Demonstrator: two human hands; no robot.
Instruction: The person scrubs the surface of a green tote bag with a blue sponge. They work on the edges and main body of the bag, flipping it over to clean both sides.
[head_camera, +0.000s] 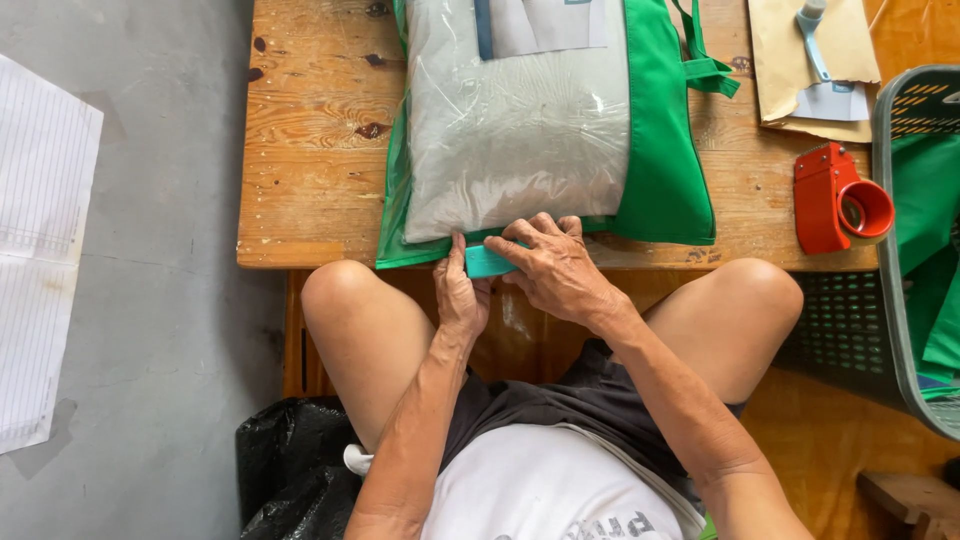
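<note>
Both forearms reach forward from the person's lap to the near edge of the wooden table (310, 150). The left hand (461, 295) stands thumb-up at that edge, its fingers closed around the left end of a small teal piece (487, 262), which lies just under the near edge of the green bag (665, 150). The right hand (552, 265) lies palm-down over the teal piece's right end, its curled fingertips pressing down on the bag's near edge.

The green bag lies flat on the table, its handles toward the far right. On top of it rests a clear plastic package (515, 130) of grey fabric, with a pale rectangular label (545, 25) at its far end. Right of the bag lie a brown envelope (810, 60) and a red tape dispenser (838, 200). Further right stands a grey-green basket (900, 250). Left of the table, lined paper (40, 240) lies on the floor.
</note>
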